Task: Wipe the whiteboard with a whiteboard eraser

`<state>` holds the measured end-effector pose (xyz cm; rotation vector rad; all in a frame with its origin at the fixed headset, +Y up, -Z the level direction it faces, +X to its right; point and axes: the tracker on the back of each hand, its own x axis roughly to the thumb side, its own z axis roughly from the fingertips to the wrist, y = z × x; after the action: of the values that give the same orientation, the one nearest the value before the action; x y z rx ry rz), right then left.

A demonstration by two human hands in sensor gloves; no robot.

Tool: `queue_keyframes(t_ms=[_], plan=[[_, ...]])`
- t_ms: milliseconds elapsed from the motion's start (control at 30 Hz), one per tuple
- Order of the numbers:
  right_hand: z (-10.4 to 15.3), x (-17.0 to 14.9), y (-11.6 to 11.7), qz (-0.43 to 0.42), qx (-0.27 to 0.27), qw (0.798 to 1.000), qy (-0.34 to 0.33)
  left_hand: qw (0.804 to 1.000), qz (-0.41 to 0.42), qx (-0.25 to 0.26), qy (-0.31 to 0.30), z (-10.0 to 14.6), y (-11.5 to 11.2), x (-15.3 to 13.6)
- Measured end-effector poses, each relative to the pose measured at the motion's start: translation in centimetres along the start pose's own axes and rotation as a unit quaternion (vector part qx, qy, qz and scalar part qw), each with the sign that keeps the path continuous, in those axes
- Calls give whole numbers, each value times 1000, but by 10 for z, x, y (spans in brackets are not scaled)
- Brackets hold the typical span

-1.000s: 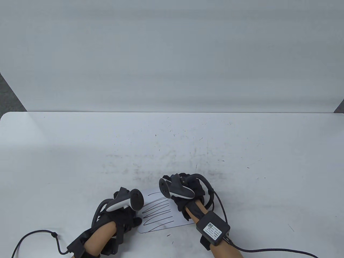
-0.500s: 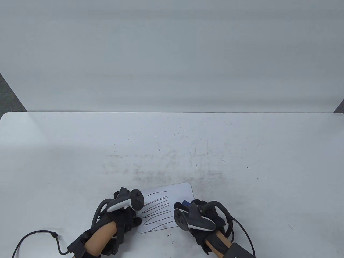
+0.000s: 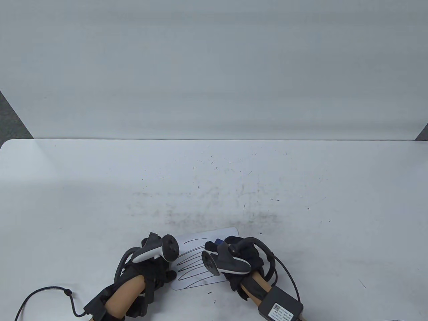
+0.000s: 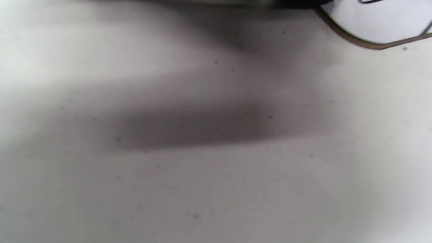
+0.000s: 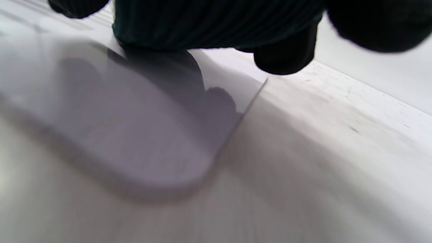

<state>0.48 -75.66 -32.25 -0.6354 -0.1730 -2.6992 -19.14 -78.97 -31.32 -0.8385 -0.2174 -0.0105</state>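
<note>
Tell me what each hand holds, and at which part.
Right hand holds the blue eraser, mostly hidden; grip place cannot be told. Left hand rests at the whiteboard left edge.

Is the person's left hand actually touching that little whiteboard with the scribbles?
Cannot tell. In the table view the left hand meets the whiteboard at its left edge, but the tracker and glove hide the contact line. The left wrist view shows only a board corner.

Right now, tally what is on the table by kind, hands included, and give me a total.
Gloved hands: 2, the left hand and the right hand.
Whiteboards: 1, the whiteboard with black scribbles.
Whiteboard erasers: 1, the eraser, only a blue bit showing at the right hand.
Total: 4.
</note>
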Motion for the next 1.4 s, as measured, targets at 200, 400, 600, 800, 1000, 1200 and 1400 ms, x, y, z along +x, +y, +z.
queue_keyframes(t_ms=[200, 400, 600, 800, 1000, 1200, 1400], plan=[[-40, -2, -12, -11, -12, 1000, 20, 1000, -6, 1, -1, -1, 1, 0], [-20, 1, -11, 5, -10, 1000, 6, 1000, -7, 2, 1, 0, 1, 1], [36, 15, -5, 29, -11, 999, -20, 1000, -6, 6, 2, 0, 0, 1], [76, 21, 1, 20, -4, 999, -28, 1000, -5, 9, 0, 0, 0, 0], [73, 21, 0, 10, 15, 1000, -18, 1000, 10, -8, -6, -2, 0, -1], [43, 20, -5, -3, 16, 1000, 11, 1000, 9, -13, -10, -2, 0, -1], [0, 19, -13, -1, 18, 999, 38, 1000, 11, -12, -13, -2, 0, -2]])
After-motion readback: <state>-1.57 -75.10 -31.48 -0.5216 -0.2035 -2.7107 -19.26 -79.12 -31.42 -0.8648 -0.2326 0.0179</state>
